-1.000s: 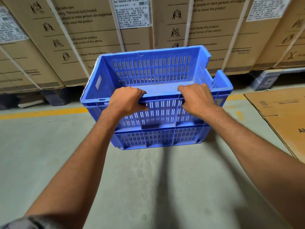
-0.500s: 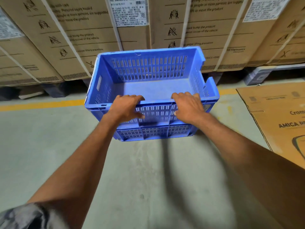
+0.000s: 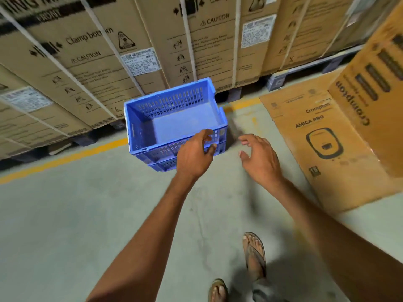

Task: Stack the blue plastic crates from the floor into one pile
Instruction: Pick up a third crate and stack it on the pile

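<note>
A blue plastic crate point(image 3: 174, 125) with slotted walls stands on the concrete floor by the yellow line, empty inside. It looks like it sits nested on a second blue crate point(image 3: 165, 165), whose rim shows beneath it. My left hand point(image 3: 194, 155) hovers in front of the crate's near right corner, fingers spread and holding nothing. My right hand point(image 3: 259, 159) is off to the right of the crate, open over the floor, apart from it.
Tall strapped cardboard cartons point(image 3: 91, 68) on pallets form a wall right behind the crate. A flattened carton point(image 3: 316, 144) lies on the floor at right, with a standing Crompton box point(image 3: 379, 90) beside it. My sandalled feet point(image 3: 254, 253) are on the floor below.
Both hands have let go of the crate's near rim and pulled back. The crate went down and now rests on the floor stack. The view has moved back and up.
</note>
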A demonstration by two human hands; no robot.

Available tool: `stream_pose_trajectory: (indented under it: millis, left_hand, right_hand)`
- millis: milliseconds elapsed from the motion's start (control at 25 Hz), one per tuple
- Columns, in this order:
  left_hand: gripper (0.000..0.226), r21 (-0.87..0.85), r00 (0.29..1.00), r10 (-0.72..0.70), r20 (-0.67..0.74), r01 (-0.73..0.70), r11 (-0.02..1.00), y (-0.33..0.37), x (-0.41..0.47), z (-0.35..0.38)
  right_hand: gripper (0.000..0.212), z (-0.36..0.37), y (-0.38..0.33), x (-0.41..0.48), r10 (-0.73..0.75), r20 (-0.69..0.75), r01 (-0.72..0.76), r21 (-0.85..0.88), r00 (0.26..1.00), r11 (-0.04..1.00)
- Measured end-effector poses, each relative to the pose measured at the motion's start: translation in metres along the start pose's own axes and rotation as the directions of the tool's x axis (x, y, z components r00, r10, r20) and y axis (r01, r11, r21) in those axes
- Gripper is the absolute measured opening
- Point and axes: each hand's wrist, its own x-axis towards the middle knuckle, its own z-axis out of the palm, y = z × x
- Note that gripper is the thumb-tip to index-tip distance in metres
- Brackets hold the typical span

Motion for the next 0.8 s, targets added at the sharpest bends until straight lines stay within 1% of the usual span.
stream_pose_trajectory:
  millis: [120,240,320,400,480,600,720,800]
  left_hand:
    - [0.025,-0.006,0.991,0.098,0.09,-0.098,0.995,0.075,-0.056,0.011]
    - [0.022,-0.011,0.958,0.208,0.196,-0.21,0.978,0.134,-0.121,0.031]
    - [0.02,-0.045,0.939,0.247,0.237,-0.244,0.969,0.171,-0.162,0.049]
    - [0.02,-0.074,0.903,0.294,0.313,-0.285,0.956,0.208,-0.203,0.065]
    - [0.02,-0.093,0.846,0.354,0.398,-0.346,0.933,0.243,-0.244,0.092]
    - [0.019,-0.124,0.73,0.429,0.532,-0.434,0.892,0.298,-0.311,0.144]
    - [0.017,-0.149,0.616,0.494,0.613,-0.524,0.839,0.353,-0.381,0.204]
    - [0.021,-0.182,0.541,0.527,0.656,-0.564,0.806,0.396,-0.439,0.249]
  right_hand:
    - [0.036,-0.054,0.005,-0.08,0.053,-0.04,-0.053,0.0,0.998,0.999]
    - [0.032,-0.102,0.028,-0.167,0.159,-0.098,-0.159,0.005,0.982,0.987]
    - [0.032,-0.134,0.048,-0.224,0.282,-0.128,-0.279,0.039,0.951,0.96]
    - [0.033,-0.162,0.068,-0.286,0.379,-0.203,-0.374,0.067,0.903,0.925]
    - [0.034,-0.191,0.091,-0.346,0.458,-0.242,-0.457,0.064,0.855,0.887]
    - [0.031,-0.233,0.135,-0.441,0.562,-0.314,-0.57,0.076,0.765,0.818]
    - [0.03,-0.266,0.183,-0.536,0.655,-0.343,-0.674,0.08,0.673,0.734]
    - [0.025,-0.292,0.22,-0.606,0.713,-0.386,-0.728,0.138,0.585,0.672]
